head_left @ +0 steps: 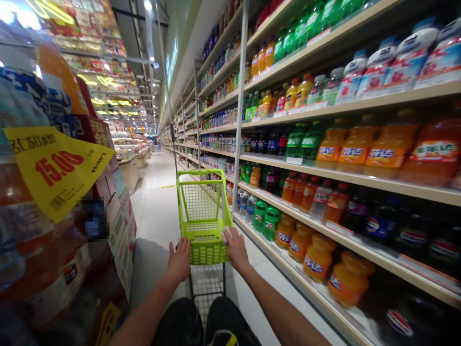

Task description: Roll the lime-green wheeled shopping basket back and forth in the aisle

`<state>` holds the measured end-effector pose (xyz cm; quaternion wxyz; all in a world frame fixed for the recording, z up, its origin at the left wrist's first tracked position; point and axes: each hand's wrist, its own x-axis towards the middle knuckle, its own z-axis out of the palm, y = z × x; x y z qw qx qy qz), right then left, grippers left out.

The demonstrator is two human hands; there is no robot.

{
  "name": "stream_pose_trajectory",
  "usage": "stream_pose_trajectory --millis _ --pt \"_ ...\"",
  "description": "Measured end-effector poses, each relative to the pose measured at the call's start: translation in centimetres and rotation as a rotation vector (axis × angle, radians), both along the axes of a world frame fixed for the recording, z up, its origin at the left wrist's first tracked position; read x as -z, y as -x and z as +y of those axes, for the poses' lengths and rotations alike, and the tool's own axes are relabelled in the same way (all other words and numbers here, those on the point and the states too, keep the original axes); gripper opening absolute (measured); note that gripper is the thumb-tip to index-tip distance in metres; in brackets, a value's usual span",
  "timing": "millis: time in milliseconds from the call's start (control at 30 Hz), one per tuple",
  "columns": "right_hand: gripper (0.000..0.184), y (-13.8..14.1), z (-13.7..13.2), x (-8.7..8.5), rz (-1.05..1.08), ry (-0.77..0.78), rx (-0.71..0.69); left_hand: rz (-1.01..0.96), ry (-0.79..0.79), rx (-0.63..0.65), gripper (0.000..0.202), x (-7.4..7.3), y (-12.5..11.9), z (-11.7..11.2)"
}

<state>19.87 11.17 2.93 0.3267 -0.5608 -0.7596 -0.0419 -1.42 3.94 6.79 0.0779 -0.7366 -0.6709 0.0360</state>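
A small lime-green shopping cart (203,216) rolls ahead of me on a black wire frame, with a plastic basket and a raised mesh back. My left hand (179,260) grips the near left side of the basket. My right hand (236,249) rests over its near right corner and holds it, a pale patch showing under the fingers. No goods show inside the basket. Both forearms reach forward from the bottom of the view, above my dark shorts (205,327).
Long shelves of bottled orange drinks, green bottles and colas (342,158) line the right side of a tiled aisle (154,211). On the left stands a display of bottles with a yellow 15.00 price sign (55,168). Further stands run down the aisle.
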Motion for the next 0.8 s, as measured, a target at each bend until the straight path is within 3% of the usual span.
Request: stream_pose_trajectory --millis 200,267,433,567,800 --pt "0.044 5.9 -1.1 0.8 -0.036 -0.048 -0.248 -0.002 0.004 -0.022 0.069 -0.8 -0.6 -0.2" --pt "0.044 6.4 -1.0 0.8 -0.060 -0.040 -0.300 -0.005 0.004 -0.006 0.068 -0.9 -0.3 -0.1" --pt "0.046 3.0 -0.3 0.9 -0.076 -0.032 -0.211 0.016 0.021 0.106 0.069 -1.0 1.0 0.1" --pt "0.045 1.5 -0.1 1.5 -0.009 -0.058 -0.126 0.017 0.060 0.120 0.067 -1.2 1.1 0.3" --pt "0.043 1.5 0.9 1.6 -0.010 -0.038 -0.242 0.033 0.083 0.200 0.063 -1.9 1.3 0.9"
